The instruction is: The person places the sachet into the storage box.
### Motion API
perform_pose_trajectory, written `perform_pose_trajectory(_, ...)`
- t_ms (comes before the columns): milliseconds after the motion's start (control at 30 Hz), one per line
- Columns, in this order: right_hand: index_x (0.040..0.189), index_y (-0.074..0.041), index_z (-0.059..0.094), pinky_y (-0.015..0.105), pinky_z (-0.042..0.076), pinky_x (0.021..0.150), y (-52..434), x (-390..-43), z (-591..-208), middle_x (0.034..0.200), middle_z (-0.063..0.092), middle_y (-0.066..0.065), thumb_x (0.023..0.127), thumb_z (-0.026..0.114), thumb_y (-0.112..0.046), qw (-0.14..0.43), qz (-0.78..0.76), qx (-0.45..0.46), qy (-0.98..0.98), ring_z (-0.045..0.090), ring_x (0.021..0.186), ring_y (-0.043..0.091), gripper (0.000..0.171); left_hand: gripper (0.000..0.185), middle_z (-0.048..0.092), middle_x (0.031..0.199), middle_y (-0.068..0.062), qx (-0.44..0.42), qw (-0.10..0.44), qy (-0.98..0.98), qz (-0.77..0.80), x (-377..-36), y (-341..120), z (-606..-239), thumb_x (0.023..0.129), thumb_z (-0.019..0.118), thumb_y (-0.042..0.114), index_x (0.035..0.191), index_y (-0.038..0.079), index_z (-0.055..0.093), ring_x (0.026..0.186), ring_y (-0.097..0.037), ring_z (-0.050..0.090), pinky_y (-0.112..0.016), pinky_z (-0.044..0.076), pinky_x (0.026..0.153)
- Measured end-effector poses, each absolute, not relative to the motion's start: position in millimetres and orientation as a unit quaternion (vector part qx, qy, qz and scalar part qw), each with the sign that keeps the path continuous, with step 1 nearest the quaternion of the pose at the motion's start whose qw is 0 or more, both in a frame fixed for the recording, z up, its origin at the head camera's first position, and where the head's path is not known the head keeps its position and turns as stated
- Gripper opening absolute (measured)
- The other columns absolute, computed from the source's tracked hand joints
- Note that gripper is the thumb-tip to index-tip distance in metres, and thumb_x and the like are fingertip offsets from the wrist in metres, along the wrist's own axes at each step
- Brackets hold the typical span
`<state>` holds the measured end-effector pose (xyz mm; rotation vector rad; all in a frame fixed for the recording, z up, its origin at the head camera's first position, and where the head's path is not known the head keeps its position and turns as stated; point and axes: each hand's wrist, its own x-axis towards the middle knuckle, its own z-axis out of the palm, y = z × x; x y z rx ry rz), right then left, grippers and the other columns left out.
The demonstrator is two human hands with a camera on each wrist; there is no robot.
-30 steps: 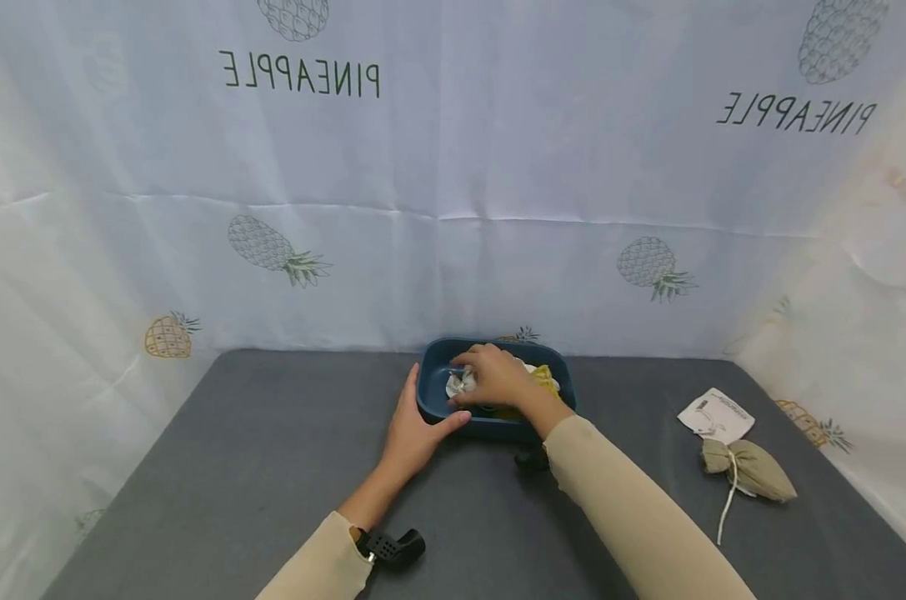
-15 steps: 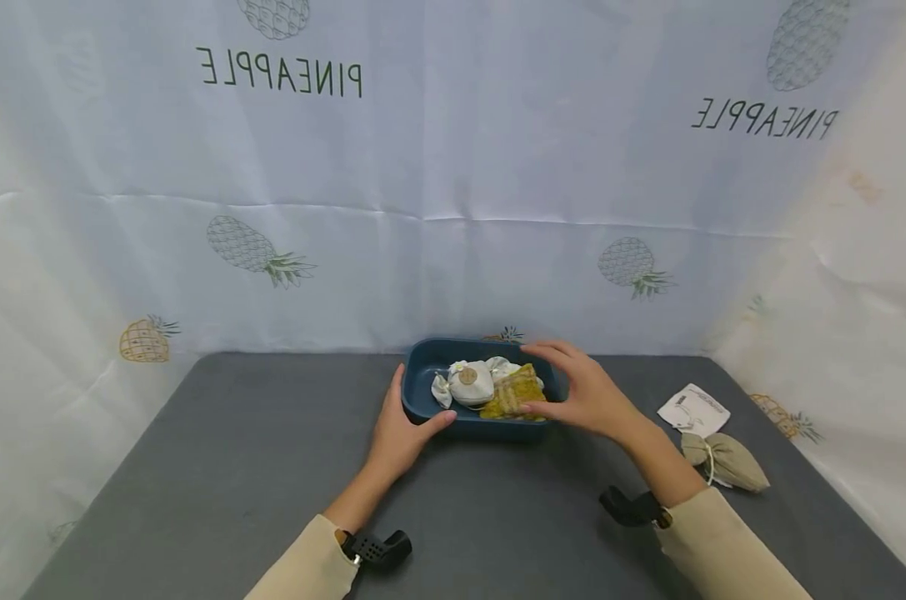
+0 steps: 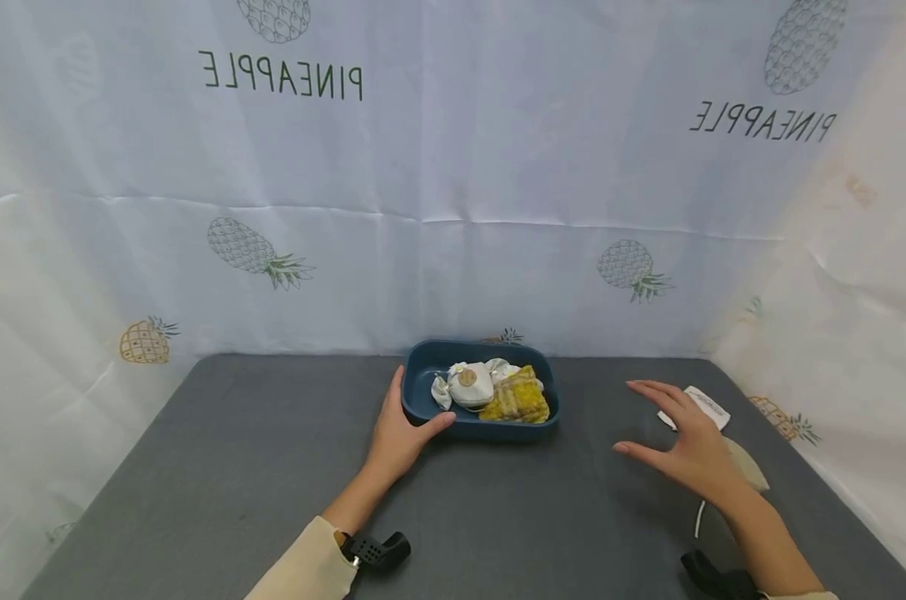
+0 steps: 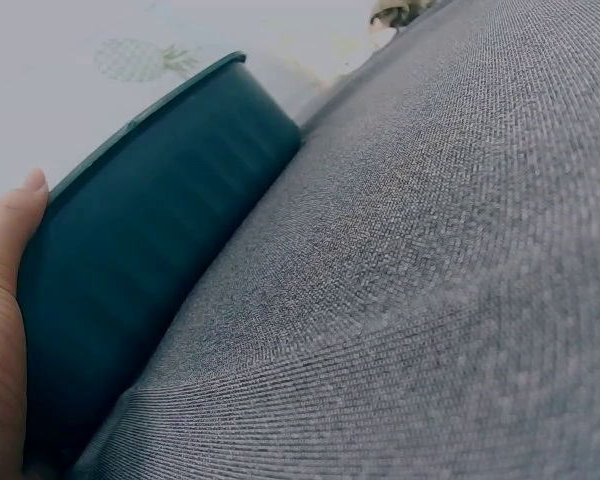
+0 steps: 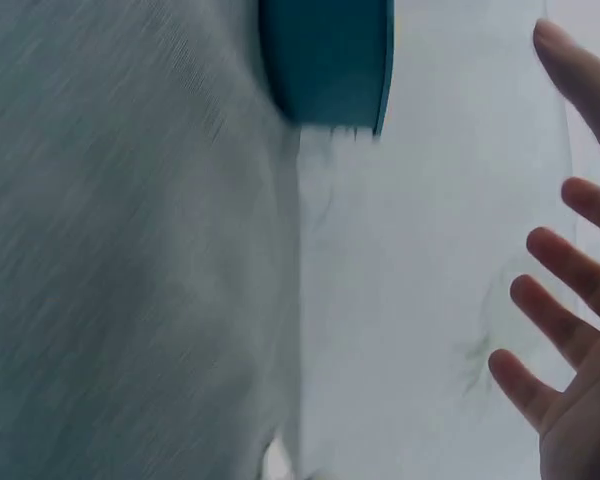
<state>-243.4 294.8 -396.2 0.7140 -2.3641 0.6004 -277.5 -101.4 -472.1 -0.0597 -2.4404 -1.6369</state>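
A dark blue bin (image 3: 490, 430) stands near the back of the table. My left hand (image 3: 397, 436) holds its left end, the thumb at the front rim and the fingers along the left side. In the left wrist view the thumb (image 4: 20, 215) lies against the bin's wall (image 4: 170, 210). Inside lie a small white pouch (image 3: 473, 387) with a round tan tag and a yellow patterned pouch (image 3: 518, 398), with more white cloth behind. To the right, my right hand (image 3: 688, 450) is raised with fingers spread, holding nothing. It overlaps a tan drawstring pouch (image 3: 748, 468).
A white printed card (image 3: 709, 407) lies at the table's right side, beside the tan pouch and partly behind the right hand. A dark grey cloth covers the table (image 3: 257, 467). A white pineapple-print curtain (image 3: 422, 275) hangs directly behind it.
The right hand was inside the bin, then at its right end, and has moved right toward the card and tan pouch. The left hand stays on the bin.
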Motion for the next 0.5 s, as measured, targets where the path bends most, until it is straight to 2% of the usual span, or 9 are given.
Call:
perform_pose_trajectory(67, 0.143, -0.014, 0.059, 0.001, 0.029, 0.097, 306, -242, -398, 0.132, 0.062, 0.013, 0.055, 0.098, -0.014, 0.303, 0.24, 0.262, -0.884, 0.037, 0.129, -0.02, 0.096, 0.112, 0.02, 0.169, -0.012, -0.021, 0.101, -0.824, -0.557, -278, -101, -472, 0.081, 0.082, 0.05, 0.164, 0.023, 0.012, 0.154, -0.039, 0.026, -0.067, 0.028, 0.118)
perform_pose_trajectory(100, 0.143, -0.015, 0.058, 0.0, 0.028, 0.097, 311, -241, -399, 0.131, 0.062, 0.014, 0.055, 0.098, -0.013, 0.305, 0.243, 0.256, -0.884, 0.036, 0.129, -0.021, 0.097, 0.112, 0.02, 0.17, -0.012, -0.022, 0.102, -0.823, -0.558, -278, -101, -472, 0.081, 0.082, 0.05, 0.164, 0.023, 0.012, 0.154, -0.039, 0.026, -0.067, 0.028, 0.118)
perform_pose_trajectory(167, 0.144, -0.017, 0.058, 0.003, 0.029, 0.096, 320, -241, -400, 0.132, 0.061, 0.016, 0.055, 0.097, -0.013, 0.305, 0.242, 0.242, -0.889, 0.035, 0.129, -0.021, 0.098, 0.112, 0.02, 0.17, -0.012, -0.021, 0.102, -0.824, -0.557, -277, -101, -472, 0.081, 0.082, 0.05, 0.164, 0.021, 0.013, 0.154, -0.039, 0.026, -0.067, 0.028, 0.118)
perform_pose_trajectory(200, 0.144, -0.017, 0.058, 0.01, 0.034, 0.098, 325, -241, -401, 0.132, 0.061, 0.017, 0.055, 0.097, -0.014, 0.307, 0.24, 0.233, -0.891, 0.038, 0.128, -0.017, 0.097, 0.112, 0.02, 0.17, -0.012, -0.019, 0.101, -0.825, -0.556, -277, -101, -472, 0.081, 0.082, 0.05, 0.164, 0.021, 0.013, 0.154, -0.039, 0.025, -0.067, 0.028, 0.118)
perform_pose_trajectory(300, 0.142, -0.016, 0.06, 0.038, 0.044, 0.093, 341, -242, -407, 0.133, 0.059, 0.021, 0.058, 0.097, -0.017, 0.304, 0.231, 0.198, -0.903, 0.05, 0.129, 0.008, 0.092, 0.113, 0.02, 0.17, -0.011, -0.021, 0.097, -0.827, -0.554, -277, -101, -472, 0.081, 0.081, 0.051, 0.164, 0.021, 0.012, 0.155, -0.038, 0.025, -0.067, 0.028, 0.118)
perform_pose_trajectory(367, 0.141, -0.013, 0.061, 0.054, 0.043, 0.084, 352, -242, -413, 0.135, 0.057, 0.024, 0.061, 0.096, -0.02, 0.291, 0.228, 0.173, -0.913, 0.052, 0.125, 0.031, 0.087, 0.113, 0.02, 0.17, -0.011, -0.024, 0.095, -0.826, -0.555, -278, -101, -472, 0.081, 0.081, 0.051, 0.164, 0.022, 0.012, 0.155, -0.037, 0.025, -0.066, 0.028, 0.119)
perform_pose_trajectory(433, 0.141, -0.01, 0.059, 0.064, 0.04, 0.08, 361, -243, -418, 0.137, 0.054, 0.028, 0.066, 0.094, -0.024, 0.264, 0.227, 0.145, -0.926, 0.049, 0.12, 0.049, 0.084, 0.113, 0.019, 0.17, -0.01, -0.024, 0.095, -0.824, -0.558, -278, -101, -472, 0.081, 0.082, 0.051, 0.164, 0.022, 0.012, 0.155, -0.037, 0.024, -0.066, 0.027, 0.119)
perform_pose_trajectory(500, 0.144, -0.008, 0.056, 0.07, 0.038, 0.08, 370, -243, -424, 0.139, 0.05, 0.033, 0.072, 0.091, -0.029, 0.228, 0.223, 0.119, -0.94, 0.046, 0.121, 0.057, 0.083, 0.113, 0.019, 0.17, -0.009, -0.023, 0.097, -0.824, -0.558, -278, -101, -472, 0.081, 0.082, 0.05, 0.164, 0.021, 0.012, 0.155, -0.037, 0.024, -0.066, 0.027, 0.119)
